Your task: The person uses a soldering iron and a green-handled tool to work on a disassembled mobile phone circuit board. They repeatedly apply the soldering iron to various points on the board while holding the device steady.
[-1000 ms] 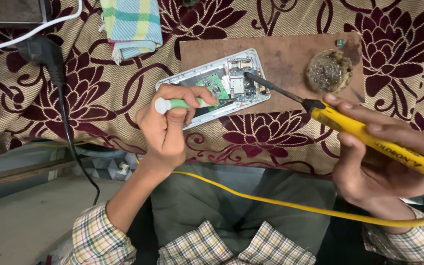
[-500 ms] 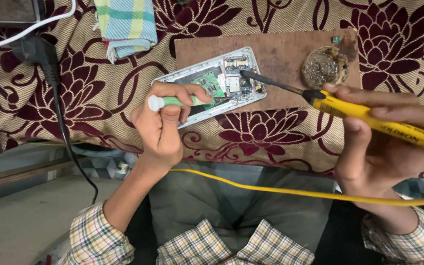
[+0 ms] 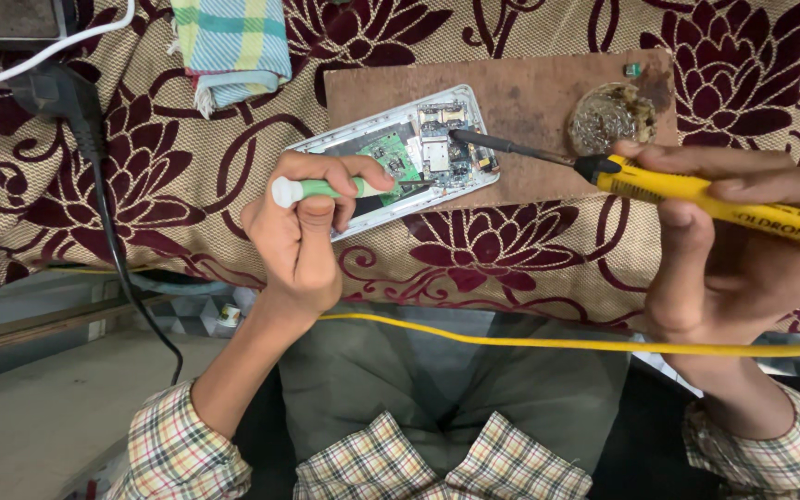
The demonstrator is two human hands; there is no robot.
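Note:
An opened white phone (image 3: 344,139) with a bare green circuit board lies on a brown board (image 3: 530,97). My left hand (image 3: 300,231) grips a green-and-white screwdriver (image 3: 321,190), its shaft resting on the phone's circuit board. My right hand (image 3: 733,241) holds a yellow soldering iron (image 3: 696,190); its dark tip touches the metal parts at the phone's upper end. The iron's yellow cord (image 3: 548,343) runs across my lap.
A tangled wire ball (image 3: 608,116) sits on the brown board's right end. A folded checked cloth (image 3: 233,42) lies at the top. A black plug and cable (image 3: 94,176) and a white cable (image 3: 48,51) cross the patterned maroon fabric at left.
The soldering iron's tip stays on the phone's upper end while the view shifts slightly. My left hand keeps the screwdriver in place.

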